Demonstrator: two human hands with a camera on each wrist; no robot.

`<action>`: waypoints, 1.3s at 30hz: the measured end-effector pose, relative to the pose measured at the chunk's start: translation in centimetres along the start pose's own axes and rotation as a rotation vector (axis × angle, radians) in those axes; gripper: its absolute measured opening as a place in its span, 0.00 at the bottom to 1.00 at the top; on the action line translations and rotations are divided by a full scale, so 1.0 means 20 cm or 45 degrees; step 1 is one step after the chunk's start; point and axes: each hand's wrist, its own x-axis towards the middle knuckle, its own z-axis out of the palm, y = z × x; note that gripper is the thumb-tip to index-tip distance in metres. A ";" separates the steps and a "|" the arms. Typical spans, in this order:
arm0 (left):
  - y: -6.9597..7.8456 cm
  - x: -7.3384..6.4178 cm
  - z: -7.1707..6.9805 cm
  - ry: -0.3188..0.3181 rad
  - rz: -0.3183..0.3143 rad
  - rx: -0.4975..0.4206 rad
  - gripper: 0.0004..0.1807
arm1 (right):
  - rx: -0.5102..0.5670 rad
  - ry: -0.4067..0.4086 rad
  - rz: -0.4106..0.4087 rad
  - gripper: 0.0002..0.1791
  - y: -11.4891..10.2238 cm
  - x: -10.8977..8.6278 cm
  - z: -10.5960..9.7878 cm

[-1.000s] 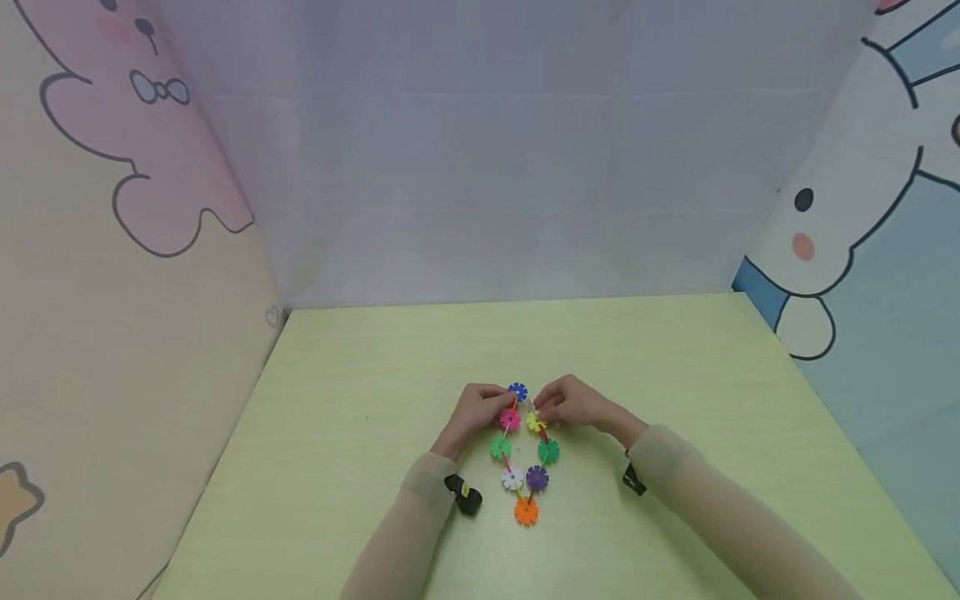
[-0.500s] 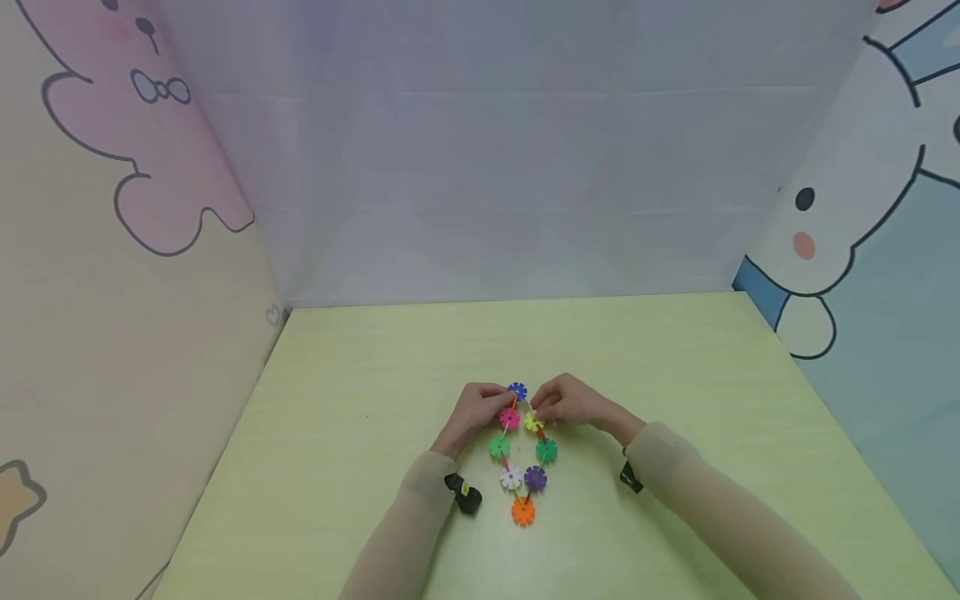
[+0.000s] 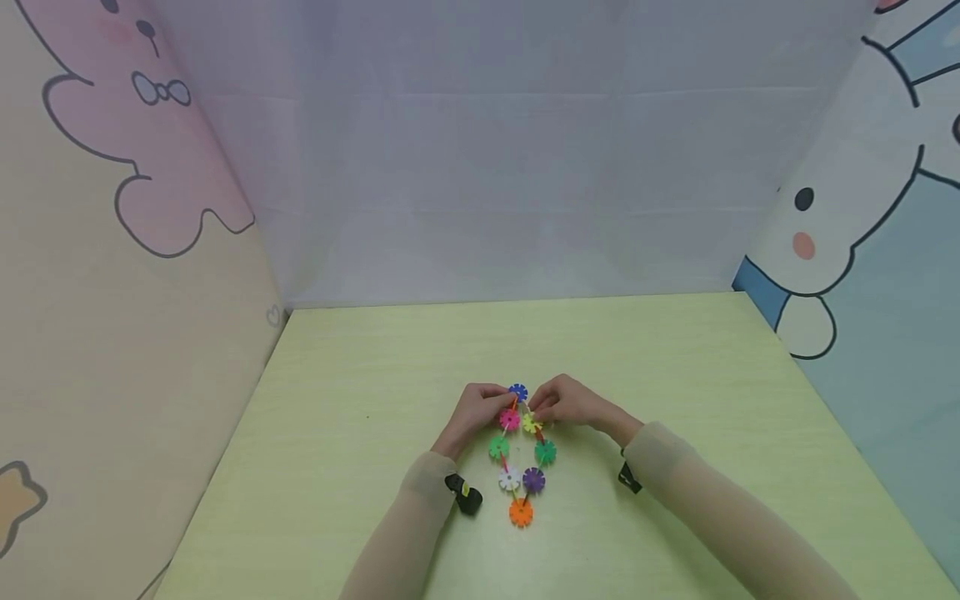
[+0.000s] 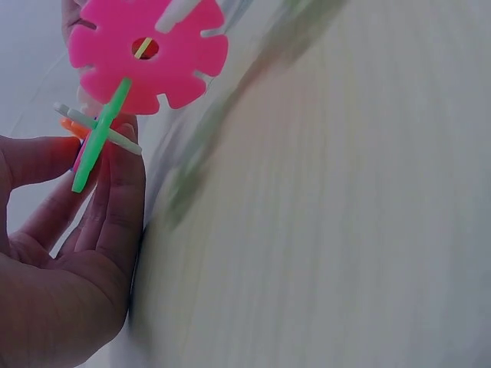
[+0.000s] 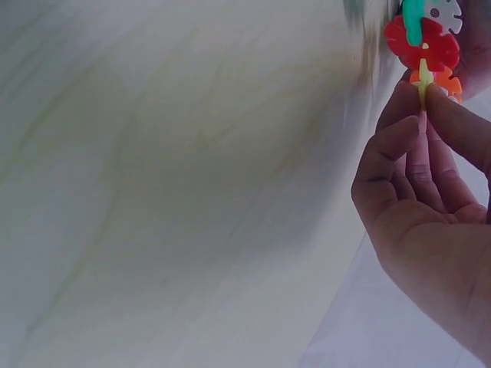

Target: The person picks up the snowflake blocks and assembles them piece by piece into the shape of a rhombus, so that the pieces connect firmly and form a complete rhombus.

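Observation:
A chain of colourful interlocking plastic discs, notched round their rims, forms a narrow loop between the two hands. My left hand (image 3: pixel 476 410) pinches the chain's far left part, beside the blue disc (image 3: pixel 518 392) and pink disc (image 3: pixel 510 419). In the left wrist view, the pink disc (image 4: pixel 184 65) lies above the thumb, and a green disc (image 4: pixel 100 138) appears edge-on. My right hand (image 3: pixel 573 402) pinches the yellow disc (image 5: pixel 423 84) between thumb and forefinger; a red disc (image 5: pixel 430 47) is slotted near it. Whether blue and yellow sides are joined is hard to see.
Nearest the person, an orange disc (image 3: pixel 521 512) ends the loop, with white (image 3: pixel 509 478) and purple (image 3: pixel 534 480) discs just beyond. The loop is on or just over a pale yellow-green table (image 3: pixel 375 358). A pale curtain (image 3: pixel 480 167) hangs behind the table.
My right hand has shifted slightly left, closer to the left hand, with the yellow disc. The near end of the loop has swung a little left. My left hand has hardly moved.

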 end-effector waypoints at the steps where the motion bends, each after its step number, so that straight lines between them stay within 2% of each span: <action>1: 0.00 0.00 0.00 0.000 -0.001 -0.002 0.11 | 0.002 0.002 -0.003 0.07 0.00 0.00 0.00; 17: 0.00 0.01 0.01 -0.030 0.004 -0.119 0.12 | 0.045 0.079 -0.012 0.04 0.01 0.00 0.01; 23: 0.01 0.01 0.01 -0.047 0.010 -0.165 0.12 | 0.075 0.101 0.022 0.04 -0.01 0.00 0.01; 39: 0.02 0.01 0.01 -0.083 0.005 -0.095 0.11 | 0.146 0.125 0.064 0.04 -0.03 0.00 0.01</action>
